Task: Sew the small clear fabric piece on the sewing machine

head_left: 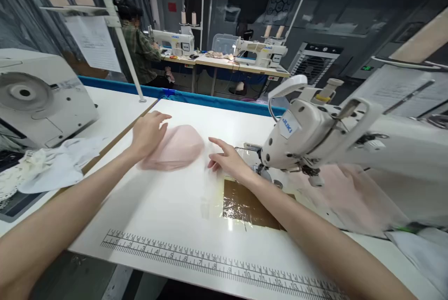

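On the white sewing table [168, 211] lies a pale pink, rounded piece of fabric [182, 146], a little blurred. My left hand [150, 134] is at its left edge, fingers stretched toward the right; whether it touches the cloth I cannot tell. To the right of the fabric, apart from it, my right hand [227, 157] hovers with its fingers spread and nothing in them. Just beyond that hand stands the white sewing machine head [290, 127], its needle area partly behind my right wrist.
A brown taped patch [245, 199] lies under my right forearm. Pink fabric [350, 192] rests beneath the machine arm. White lace cloth [52, 164] and another machine [42, 99] are at left. A printed ruler [210, 262] runs along the front edge. Another person [138, 52] sits behind.
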